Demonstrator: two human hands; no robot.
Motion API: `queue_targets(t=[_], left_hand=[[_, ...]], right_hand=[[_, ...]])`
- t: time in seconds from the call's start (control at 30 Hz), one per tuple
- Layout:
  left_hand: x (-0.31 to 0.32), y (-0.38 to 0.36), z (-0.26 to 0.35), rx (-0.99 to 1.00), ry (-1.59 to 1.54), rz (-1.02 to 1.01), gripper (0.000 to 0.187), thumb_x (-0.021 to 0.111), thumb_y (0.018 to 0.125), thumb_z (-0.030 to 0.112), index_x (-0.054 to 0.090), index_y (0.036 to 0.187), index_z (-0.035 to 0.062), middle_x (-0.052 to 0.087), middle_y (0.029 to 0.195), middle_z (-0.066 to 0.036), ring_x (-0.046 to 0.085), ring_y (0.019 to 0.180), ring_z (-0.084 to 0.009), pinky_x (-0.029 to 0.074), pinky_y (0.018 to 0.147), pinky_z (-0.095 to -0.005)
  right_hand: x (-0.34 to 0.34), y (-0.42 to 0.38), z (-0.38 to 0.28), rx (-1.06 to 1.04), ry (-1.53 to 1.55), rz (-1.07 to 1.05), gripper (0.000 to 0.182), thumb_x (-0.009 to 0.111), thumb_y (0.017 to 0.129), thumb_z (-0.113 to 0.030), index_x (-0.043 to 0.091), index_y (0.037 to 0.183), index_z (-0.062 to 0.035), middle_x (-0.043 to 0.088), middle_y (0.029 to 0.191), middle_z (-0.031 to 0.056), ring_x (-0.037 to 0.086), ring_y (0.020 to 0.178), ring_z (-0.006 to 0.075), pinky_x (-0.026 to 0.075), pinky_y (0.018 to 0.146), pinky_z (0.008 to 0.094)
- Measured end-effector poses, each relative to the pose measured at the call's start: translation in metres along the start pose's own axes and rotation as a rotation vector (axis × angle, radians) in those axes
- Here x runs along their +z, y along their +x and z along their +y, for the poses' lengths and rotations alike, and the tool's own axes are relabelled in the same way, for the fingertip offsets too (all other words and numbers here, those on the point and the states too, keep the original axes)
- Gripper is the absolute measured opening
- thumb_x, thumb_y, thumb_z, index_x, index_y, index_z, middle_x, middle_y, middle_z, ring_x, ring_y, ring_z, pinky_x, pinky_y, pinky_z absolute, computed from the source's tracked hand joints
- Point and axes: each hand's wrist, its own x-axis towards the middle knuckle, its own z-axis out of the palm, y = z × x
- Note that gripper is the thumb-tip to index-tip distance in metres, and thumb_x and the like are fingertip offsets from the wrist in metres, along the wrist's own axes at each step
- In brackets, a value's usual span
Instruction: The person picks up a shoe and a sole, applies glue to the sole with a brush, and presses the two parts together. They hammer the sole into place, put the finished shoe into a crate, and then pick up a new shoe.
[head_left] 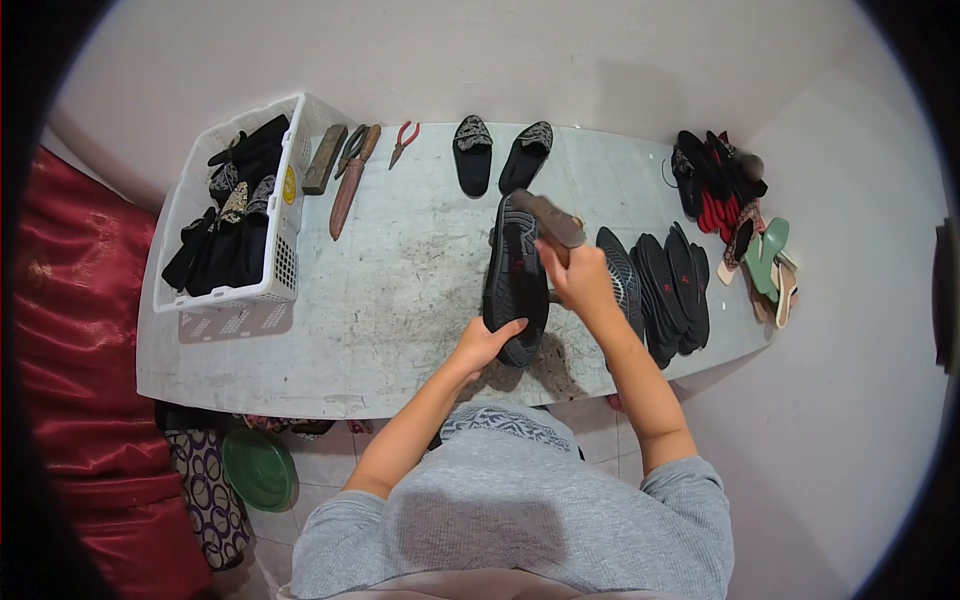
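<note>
A black shoe (pixel 517 280) is held sole up over the table's front half, its toe pointing toward the wall. My left hand (pixel 487 343) grips its near end, thumb lying across the sole. My right hand (pixel 578 272) is closed around a hammer (pixel 550 218), whose head is over the far right part of the sole. Whether the hammer touches the sole I cannot tell. Just right of my right hand stands a row of several black soles (pixel 660 290), partly hidden by my forearm.
On the table (pixel 390 300), a white basket (pixel 285 240) of black shoes stands left. Behind are a block (pixel 325 160), a knife (pixel 350 190), red-handled pliers (pixel 404 143) and two black slippers (pixel 473 160) (pixel 527 157). Black-red shoes (pixel 710 175) and green sandals (pixel 768 262) lie right.
</note>
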Motion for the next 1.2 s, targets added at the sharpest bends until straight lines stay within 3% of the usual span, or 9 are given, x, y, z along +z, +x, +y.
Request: queue_targets(t=[0.07, 0.2, 0.23, 0.33, 0.47, 0.63, 0.87, 1.0, 1.2], left_hand=[[0.000, 0.000, -0.001, -0.011, 0.005, 0.001, 0.039, 0.068, 0.081, 0.024, 0.061, 0.106, -0.0039, 0.065, 0.095, -0.010, 0.062, 0.083, -0.0161, 0.049, 0.074, -0.0286], [-0.003, 0.000, 0.000, -0.012, 0.033, 0.016, 0.037, 0.068, 0.081, 0.022, 0.059, 0.106, -0.0035, 0.064, 0.094, -0.010, 0.062, 0.081, -0.0153, 0.050, 0.068, -0.0286], [-0.002, 0.001, 0.000, -0.011, 0.052, 0.004, 0.036, 0.067, 0.082, 0.021, 0.057, 0.107, -0.0037, 0.063, 0.095, -0.009, 0.062, 0.079, -0.0148, 0.052, 0.064, -0.0286], [-0.003, 0.002, 0.000, -0.020, 0.026, -0.016, 0.036, 0.067, 0.082, 0.020, 0.057, 0.107, -0.0030, 0.063, 0.094, -0.009, 0.062, 0.078, -0.0149, 0.051, 0.064, -0.0285], [-0.005, 0.004, -0.005, 0.002, 0.027, -0.016, 0.035, 0.068, 0.082, 0.020, 0.058, 0.107, -0.0021, 0.063, 0.093, -0.008, 0.061, 0.079, -0.0150, 0.051, 0.066, -0.0283], [-0.005, 0.004, -0.004, -0.009, 0.017, -0.026, 0.037, 0.067, 0.082, 0.021, 0.056, 0.110, -0.0011, 0.062, 0.095, -0.007, 0.060, 0.080, -0.0144, 0.050, 0.066, -0.0280], [-0.002, 0.001, -0.002, -0.017, -0.014, 0.045, 0.034, 0.071, 0.079, 0.028, 0.064, 0.099, 0.0007, 0.065, 0.084, -0.005, 0.060, 0.070, -0.0117, 0.047, 0.059, -0.0248], [-0.005, 0.002, -0.007, -0.048, -0.009, 0.008, 0.038, 0.072, 0.078, 0.030, 0.062, 0.099, -0.0003, 0.064, 0.086, -0.006, 0.061, 0.073, -0.0118, 0.048, 0.059, -0.0256], [-0.002, -0.005, 0.006, -0.074, -0.013, 0.019, 0.038, 0.071, 0.079, 0.030, 0.061, 0.100, -0.0003, 0.063, 0.087, -0.005, 0.059, 0.073, -0.0119, 0.048, 0.059, -0.0258]], right_hand=[[0.013, -0.006, 0.018, 0.038, -0.054, -0.146, 0.032, 0.060, 0.085, -0.031, 0.050, 0.095, -0.0024, 0.061, 0.071, 0.0223, 0.061, 0.071, 0.0417, 0.048, 0.057, 0.0436], [-0.006, -0.012, -0.006, 0.012, 0.034, -0.012, 0.031, 0.059, 0.086, -0.028, 0.055, 0.103, -0.0019, 0.058, 0.064, 0.0189, 0.060, 0.057, 0.0353, 0.045, 0.052, 0.0351], [-0.010, -0.016, -0.008, 0.102, 0.059, -0.103, 0.032, 0.059, 0.086, -0.032, 0.052, 0.100, -0.0030, 0.061, 0.072, 0.0252, 0.060, 0.072, 0.0437, 0.047, 0.057, 0.0447], [0.009, -0.033, 0.008, 0.091, -0.055, -0.141, 0.035, 0.058, 0.087, -0.032, 0.053, 0.104, -0.0024, 0.061, 0.070, 0.0235, 0.061, 0.069, 0.0417, 0.047, 0.056, 0.0413], [0.001, -0.043, 0.000, 0.042, 0.149, -0.064, 0.034, 0.059, 0.086, -0.031, 0.053, 0.108, -0.0064, 0.061, 0.069, 0.0220, 0.061, 0.066, 0.0407, 0.047, 0.055, 0.0423], [0.007, -0.061, -0.001, 0.132, -0.080, -0.194, 0.026, 0.060, 0.085, -0.030, 0.052, 0.092, -0.0057, 0.060, 0.066, 0.0193, 0.060, 0.064, 0.0412, 0.045, 0.051, 0.0418], [0.004, -0.083, -0.008, 0.091, 0.124, -0.148, 0.030, 0.060, 0.085, -0.034, 0.050, 0.090, -0.0063, 0.060, 0.065, 0.0193, 0.060, 0.063, 0.0410, 0.045, 0.051, 0.0435], [0.005, -0.083, -0.012, 0.230, -0.068, -0.255, 0.029, 0.061, 0.083, -0.033, 0.050, 0.092, -0.0068, 0.060, 0.066, 0.0204, 0.060, 0.064, 0.0403, 0.046, 0.053, 0.0466], [0.004, -0.092, -0.015, 0.149, -0.018, -0.225, 0.028, 0.060, 0.083, -0.032, 0.051, 0.093, -0.0076, 0.061, 0.066, 0.0199, 0.061, 0.065, 0.0400, 0.045, 0.053, 0.0459]])
